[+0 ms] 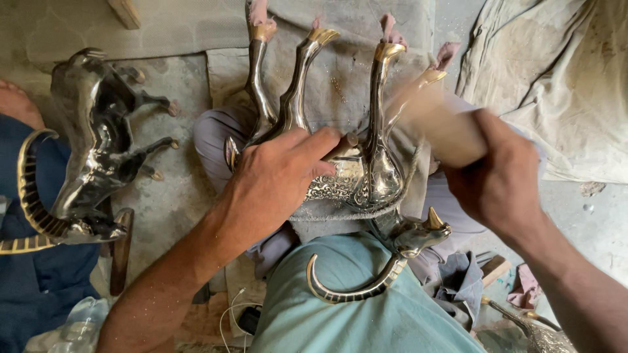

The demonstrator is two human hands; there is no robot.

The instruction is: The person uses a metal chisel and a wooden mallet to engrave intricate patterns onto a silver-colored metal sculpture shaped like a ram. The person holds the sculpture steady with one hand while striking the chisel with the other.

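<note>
A shiny metal animal figurine with long curved horns lies upside down on my lap, its brass-tipped legs pointing up and away. My left hand presses on its belly and pinches a small rod-like tool against the engraved side. My right hand grips a wooden mallet, blurred by motion, just right of the legs. The figurine's head and one curved horn hang toward my teal shirt.
A second metal horned figurine lies on the floor at the left beside another person's blue-clad leg and bare foot. Grey cloth covers the floor at the right. More metal parts lie at the bottom right.
</note>
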